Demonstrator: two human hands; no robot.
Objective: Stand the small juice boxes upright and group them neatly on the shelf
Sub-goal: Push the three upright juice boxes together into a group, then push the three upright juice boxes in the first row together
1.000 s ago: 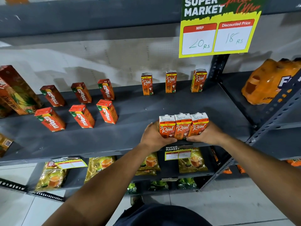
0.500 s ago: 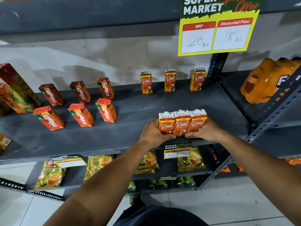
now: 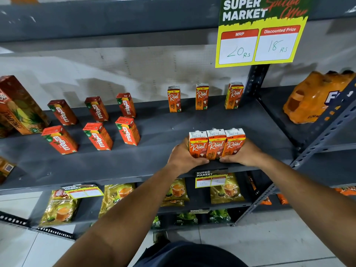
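Three small orange "Real" juice boxes stand upright side by side near the front edge of the grey shelf. My left hand presses the row from the left and my right hand from the right, squeezing the three together. Three more "Real" boxes stand apart along the back: one, a second and a third. To the left, several red "Maaza" boxes stand upright in two spaced rows.
A tall pineapple juice carton stands at the far left. A wrapped pack of orange bottles lies on the neighbouring shelf to the right. A yellow price sign hangs above. Tea packets fill the shelf below.
The view has drifted slightly; both hands stay clamped on the three front boxes, which sit a little further back from the shelf's edge.
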